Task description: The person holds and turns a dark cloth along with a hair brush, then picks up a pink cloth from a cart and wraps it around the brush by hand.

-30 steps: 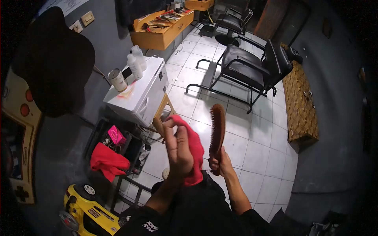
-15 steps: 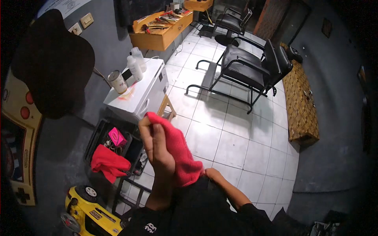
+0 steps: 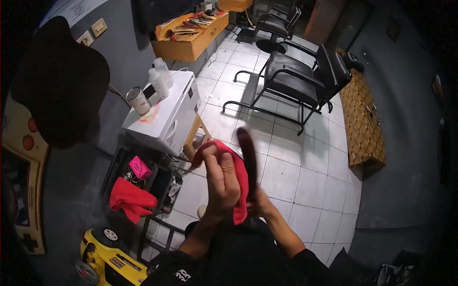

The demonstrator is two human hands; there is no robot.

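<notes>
In front of my body, my left hand is closed on a red cloth, thumb uppermost. The cloth drapes over the fingers and hangs down past the palm. Just to its right rises a long dark brown object with a rounded upper end, smeared by motion, so its kind is unclear. My right hand is closed around its lower end, close beside the cloth. Part of the right hand's fingers is hidden. A second red cloth lies over the edge of a black tray at left.
A pink box lies in the tray. Beyond stands a white cabinet carrying a can and bottles. Black salon chairs occupy the tiled floor. A yellow toy car is at lower left; a woven cabinet lines the right wall.
My left hand has moved right with the red cloth. The dark brown object has come into view upright in my right hand, which has risen beside the cloth.
</notes>
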